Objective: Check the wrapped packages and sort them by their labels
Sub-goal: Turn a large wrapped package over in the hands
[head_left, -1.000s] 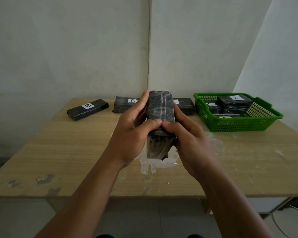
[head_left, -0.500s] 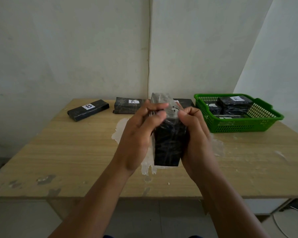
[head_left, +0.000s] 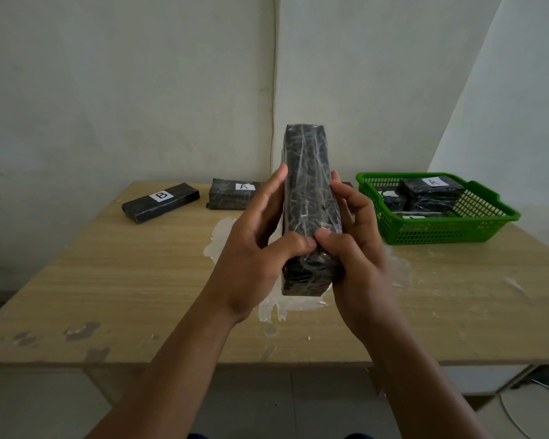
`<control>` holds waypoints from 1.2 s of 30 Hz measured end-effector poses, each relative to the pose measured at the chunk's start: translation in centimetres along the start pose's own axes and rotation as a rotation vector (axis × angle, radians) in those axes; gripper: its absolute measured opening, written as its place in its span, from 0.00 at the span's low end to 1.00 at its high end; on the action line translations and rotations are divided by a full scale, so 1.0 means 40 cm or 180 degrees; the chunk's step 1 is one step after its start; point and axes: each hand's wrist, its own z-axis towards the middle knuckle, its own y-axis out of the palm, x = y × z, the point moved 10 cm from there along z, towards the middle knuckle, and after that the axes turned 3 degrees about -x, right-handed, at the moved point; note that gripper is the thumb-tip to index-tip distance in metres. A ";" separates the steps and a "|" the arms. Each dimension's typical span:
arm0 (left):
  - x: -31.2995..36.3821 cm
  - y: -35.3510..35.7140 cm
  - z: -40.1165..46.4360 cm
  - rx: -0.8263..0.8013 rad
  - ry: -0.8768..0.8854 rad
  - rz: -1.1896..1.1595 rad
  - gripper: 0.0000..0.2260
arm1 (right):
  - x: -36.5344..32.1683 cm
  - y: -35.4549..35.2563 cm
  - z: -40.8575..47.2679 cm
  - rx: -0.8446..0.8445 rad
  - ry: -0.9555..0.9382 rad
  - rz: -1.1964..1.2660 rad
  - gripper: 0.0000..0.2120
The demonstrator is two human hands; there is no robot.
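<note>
1. Head view, centre: I see both hands raised over the tabletop (head_left: 114, 280), gripping one long black package (head_left: 309, 198) wrapped in clear film. It stands nearly on end, its far end toward 12 o'clock against the wall and its near end toward 6 o'clock, clear of the wood.
2. My left hand (head_left: 254, 248) is curled round the package's left side: fingers run up along that edge and the thumb lies across the lower front face.
3. My right hand (head_left: 355, 248) is curled round the right side, fingers bent on that edge, thumb pressing the lower front. The two thumb tips meet, touching, on the film.
4. No label shows on the face turned to me; I cannot tell which letter this package carries.
5. At 10 o'clock of the hands, near the back left of the tabletop, lies a flat black package with a white label B (head_left: 160, 202).
6. Just right of it, at 11 o'clock and partly behind my left hand, lies a package with a white label A (head_left: 235, 194). The two are apart, not touching.
7. At 2 o'clock sits a green basket (head_left: 450, 229) on the back right of the tabletop. Inside are several black wrapped packages; the top one (head_left: 431, 191) shows a label A. The others' labels are only partly visible, so I cannot read them.
8. A patch of white residue (head_left: 217, 242) marks the wood beneath and around the hands.
</note>
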 end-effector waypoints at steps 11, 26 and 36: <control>-0.016 -0.010 0.010 -0.0056 -0.0214 0.0015 0.39 | 0.011 -0.028 -0.005 -0.0009 -0.0059 -0.0398 0.48; -0.046 -0.066 0.030 0.0192 -0.0538 0.0183 0.34 | -0.003 -0.041 0.026 0.0103 0.0112 -0.0929 0.31; -0.031 -0.045 0.024 0.0213 -0.0589 0.0275 0.29 | -0.036 -0.025 0.039 0.0180 -0.0004 -0.1013 0.20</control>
